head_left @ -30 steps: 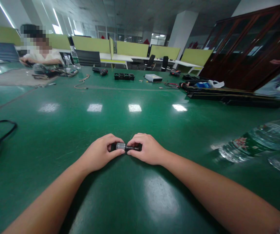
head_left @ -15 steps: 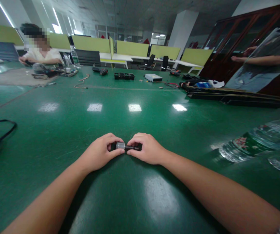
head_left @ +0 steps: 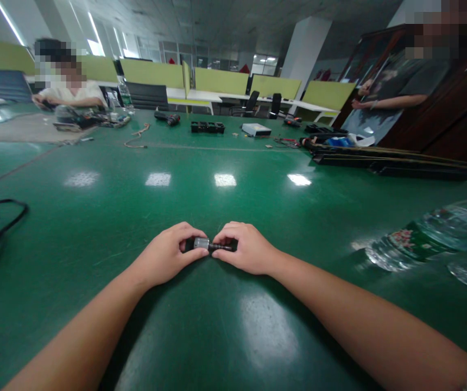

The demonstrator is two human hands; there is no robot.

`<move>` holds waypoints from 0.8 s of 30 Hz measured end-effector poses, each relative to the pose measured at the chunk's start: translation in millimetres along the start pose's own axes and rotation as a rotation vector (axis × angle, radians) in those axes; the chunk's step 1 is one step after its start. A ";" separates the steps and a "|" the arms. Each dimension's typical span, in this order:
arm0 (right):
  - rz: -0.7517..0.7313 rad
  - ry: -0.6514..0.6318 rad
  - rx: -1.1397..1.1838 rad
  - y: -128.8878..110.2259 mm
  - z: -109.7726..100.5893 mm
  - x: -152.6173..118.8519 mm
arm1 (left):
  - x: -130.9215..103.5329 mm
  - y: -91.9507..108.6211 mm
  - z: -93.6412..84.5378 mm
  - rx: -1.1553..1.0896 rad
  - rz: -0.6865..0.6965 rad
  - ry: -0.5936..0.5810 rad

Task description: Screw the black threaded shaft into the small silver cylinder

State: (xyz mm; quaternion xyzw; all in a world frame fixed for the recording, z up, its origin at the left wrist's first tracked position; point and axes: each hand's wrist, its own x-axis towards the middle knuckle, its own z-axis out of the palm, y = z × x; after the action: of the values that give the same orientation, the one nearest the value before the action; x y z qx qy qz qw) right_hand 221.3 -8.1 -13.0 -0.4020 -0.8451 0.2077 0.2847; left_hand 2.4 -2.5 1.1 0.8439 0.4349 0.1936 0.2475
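A small cylindrical part (head_left: 201, 243) with a silver-grey body lies sideways near the centre of the head view. From its right end runs a dark, ridged shaft (head_left: 219, 247). My left hand (head_left: 173, 253) pinches the silver body between thumb and fingers. The shaft is gripped by my right hand (head_left: 246, 248), its thumb and fingertips close to the body. Both hands rest low over the green table (head_left: 201, 201). The part's left end is partly hidden by my left fingers.
Clear plastic bottles (head_left: 424, 241) lie at the right. A black cable (head_left: 13, 203) is at the left edge. Across the table are a black tray (head_left: 207, 127), a drill (head_left: 167, 118), a silver box (head_left: 256, 130) and long dark bars (head_left: 380, 158). One person sits far left; another stands right.
The standing person at the right has moved left and further back. My hands and the part show almost no movement.
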 end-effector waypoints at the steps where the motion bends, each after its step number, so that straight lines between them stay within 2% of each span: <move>1: 0.000 0.000 0.000 -0.1 -0.1 -0.1 | -0.2 -0.1 0.0 -0.001 -0.001 -0.001; 24: 0.013 0.001 0.000 -1.1 -0.7 -0.3 | -0.7 -0.7 -0.1 0.012 0.000 0.001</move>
State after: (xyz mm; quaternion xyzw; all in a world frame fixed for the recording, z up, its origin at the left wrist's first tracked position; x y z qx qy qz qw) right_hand 221.2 -8.9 -11.9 -0.4077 -0.8424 0.2093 0.2835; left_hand 1.5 -2.7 0.8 0.8454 0.4360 0.1914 0.2420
